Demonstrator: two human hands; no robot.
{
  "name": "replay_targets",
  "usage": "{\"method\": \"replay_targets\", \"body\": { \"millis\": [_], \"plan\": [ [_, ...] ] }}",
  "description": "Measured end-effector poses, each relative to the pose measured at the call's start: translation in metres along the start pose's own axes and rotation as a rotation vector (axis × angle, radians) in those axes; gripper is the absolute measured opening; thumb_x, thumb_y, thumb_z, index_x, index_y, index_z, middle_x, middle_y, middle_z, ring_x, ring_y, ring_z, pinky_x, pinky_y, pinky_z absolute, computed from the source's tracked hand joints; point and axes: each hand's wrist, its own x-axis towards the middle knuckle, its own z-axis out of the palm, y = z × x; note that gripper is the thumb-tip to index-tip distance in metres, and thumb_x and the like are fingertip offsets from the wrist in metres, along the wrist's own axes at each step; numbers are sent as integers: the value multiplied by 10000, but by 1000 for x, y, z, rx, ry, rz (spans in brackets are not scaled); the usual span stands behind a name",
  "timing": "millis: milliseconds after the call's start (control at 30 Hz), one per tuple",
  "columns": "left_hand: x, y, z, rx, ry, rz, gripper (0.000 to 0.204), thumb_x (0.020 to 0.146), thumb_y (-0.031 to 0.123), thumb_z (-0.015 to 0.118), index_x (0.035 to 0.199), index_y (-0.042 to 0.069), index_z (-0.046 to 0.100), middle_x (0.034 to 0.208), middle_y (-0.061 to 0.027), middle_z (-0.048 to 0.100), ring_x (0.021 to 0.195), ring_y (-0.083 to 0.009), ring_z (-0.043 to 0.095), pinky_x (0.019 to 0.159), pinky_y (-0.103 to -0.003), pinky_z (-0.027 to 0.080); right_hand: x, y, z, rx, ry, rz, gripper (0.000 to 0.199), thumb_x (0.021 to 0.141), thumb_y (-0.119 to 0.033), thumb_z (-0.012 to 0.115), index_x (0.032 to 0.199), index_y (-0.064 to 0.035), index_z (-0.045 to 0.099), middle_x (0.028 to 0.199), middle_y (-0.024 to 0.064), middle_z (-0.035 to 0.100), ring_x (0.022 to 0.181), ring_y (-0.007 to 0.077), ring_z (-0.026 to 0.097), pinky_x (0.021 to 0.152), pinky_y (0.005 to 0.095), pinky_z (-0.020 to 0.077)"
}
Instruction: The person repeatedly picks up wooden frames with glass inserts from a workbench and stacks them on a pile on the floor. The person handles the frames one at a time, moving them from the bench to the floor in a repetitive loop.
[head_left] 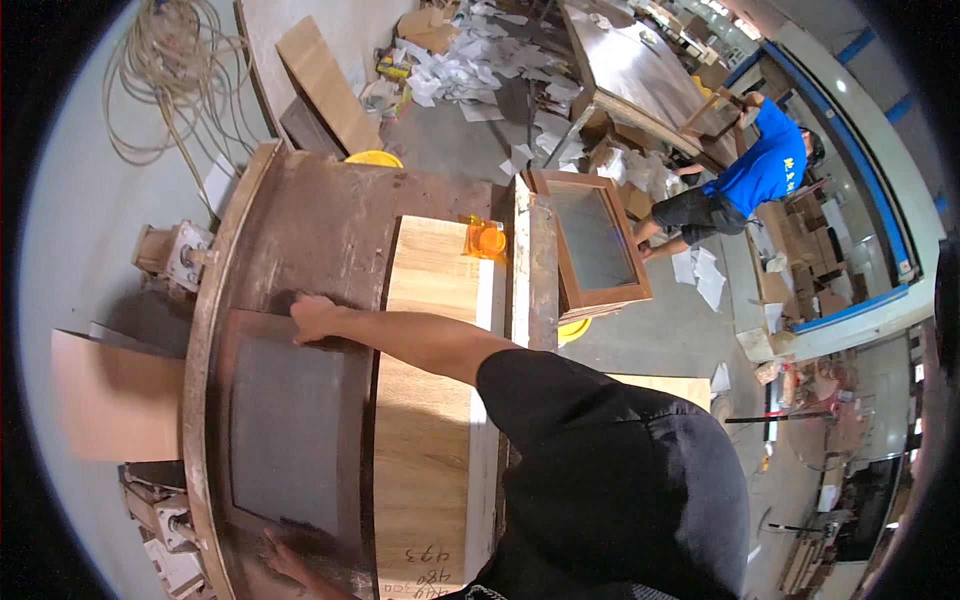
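Note:
A brown framed panel with a dark grey, mesh-like or glass middle [290, 430] lies flat on the worn brown worktable [330, 215]. My right hand [317, 319] is at the panel's far-right corner, its fingers curled down over the frame's edge. My left hand [288, 562] rests at the opposite end, with its fingers stretched out on the frame; part of it is in shadow. Alongside the panel lies a light wood-grain board [425, 400] with handwritten marks, under my right forearm. An orange, round, shiny item [487, 240] sits on the board's far end.
Similar framed panels [595, 245] are stacked beside the worktable. A co-worker in a blue shirt [760, 160] handles a frame [712, 115] at another table [640, 75]. Scattered paper [470, 60] covers the floor behind. Coiled hose [165, 80] hangs on the wall; boards [325, 85] lean there.

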Motion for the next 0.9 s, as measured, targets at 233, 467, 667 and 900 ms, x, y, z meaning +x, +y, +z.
{"method": "replay_targets", "body": {
  "millis": [233,467,667,900],
  "plan": [
    [-13,35,78,576,503,136,694,936,528,429,1322,-49,402,1318,-262,428,1186,-413,450,979,-544,385,52,45,83,-167,583,-364,795,802,-521,633,1351,10,414,1448,247,297,1324,385,308,1101,491,233],
    [-27,68,80,602,687,287,646,926,454,529,1188,-135,493,1163,-333,538,1074,-464,524,938,-538,413,20,13,36,-100,416,-336,607,766,-454,635,1123,31,551,1165,239,456,1130,388,422,952,489,358],
    [-44,134,81,545,592,-193,771,944,571,341,1389,-57,352,1489,-239,258,1406,-366,183,1087,-616,86,40,10,57,-452,516,-225,796,864,-674,429,1382,-70,419,1503,171,271,1414,301,191,1111,554,105],
    [-57,135,78,449,485,-267,810,950,584,284,1452,-48,212,1545,-230,88,1440,-361,30,1098,-610,-22,43,15,59,-538,432,-239,755,921,-632,321,1439,-84,340,1529,175,224,1425,323,171,1128,533,89]
  ]
}}
